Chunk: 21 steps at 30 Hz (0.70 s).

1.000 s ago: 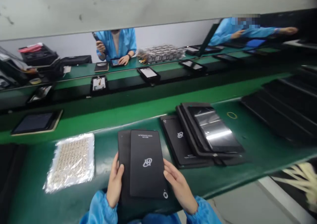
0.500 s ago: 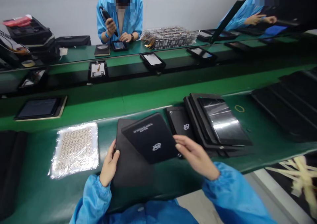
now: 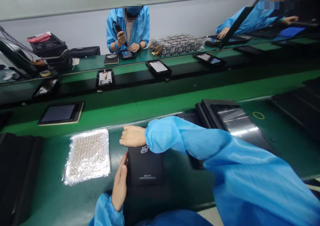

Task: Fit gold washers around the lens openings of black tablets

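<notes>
While your flat, unclenched left hand (image 3: 120, 182) lies along its left edge and your open right hand (image 3: 132, 136) rests at its far edge, one matte black rectangular tablet case (image 3: 145, 167) sits on the green bench (image 3: 45, 199), with a stack of glossy black tablets (image 3: 232, 119) to the right.

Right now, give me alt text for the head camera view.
The right hand rests at the top edge of a black tablet on the green bench, and the left hand lies against its side. A foil pack of small rings sits to the left, a stack of tablets to the right.
</notes>
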Motion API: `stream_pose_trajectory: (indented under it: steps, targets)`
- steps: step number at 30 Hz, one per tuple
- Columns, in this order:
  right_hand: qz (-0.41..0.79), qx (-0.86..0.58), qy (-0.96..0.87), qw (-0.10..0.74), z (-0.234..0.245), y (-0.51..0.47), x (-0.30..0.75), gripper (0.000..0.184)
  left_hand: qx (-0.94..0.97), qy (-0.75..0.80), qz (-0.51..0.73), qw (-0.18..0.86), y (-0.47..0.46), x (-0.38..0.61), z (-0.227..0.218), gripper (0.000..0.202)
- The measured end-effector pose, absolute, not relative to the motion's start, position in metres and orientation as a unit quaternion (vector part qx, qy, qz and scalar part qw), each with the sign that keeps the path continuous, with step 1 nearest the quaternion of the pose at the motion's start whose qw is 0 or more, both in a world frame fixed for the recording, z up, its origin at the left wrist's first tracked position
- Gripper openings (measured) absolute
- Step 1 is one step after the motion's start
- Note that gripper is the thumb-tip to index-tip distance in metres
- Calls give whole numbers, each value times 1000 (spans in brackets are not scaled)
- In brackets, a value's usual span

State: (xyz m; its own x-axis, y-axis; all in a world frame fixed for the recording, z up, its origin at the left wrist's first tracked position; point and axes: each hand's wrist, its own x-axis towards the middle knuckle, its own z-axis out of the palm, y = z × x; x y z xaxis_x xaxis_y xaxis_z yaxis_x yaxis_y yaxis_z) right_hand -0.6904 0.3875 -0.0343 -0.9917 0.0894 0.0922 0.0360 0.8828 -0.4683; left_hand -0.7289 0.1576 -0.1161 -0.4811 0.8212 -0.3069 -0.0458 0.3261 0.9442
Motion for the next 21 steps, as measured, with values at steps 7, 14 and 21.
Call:
stream_pose_trajectory:
  steps: [7,14,21]
  targets:
    - [228,-369,-879,198,-74,357,-548,36,472,784,355,188,141,-723,-134,51]
    - [358,-491,-733,305,-113,265,-517,54,481,736,423,220,162,-694,-134,49]
    - [540,-471,-558,419,-31,355,-409,87,650,559,462,227,241,-642,-43,54]
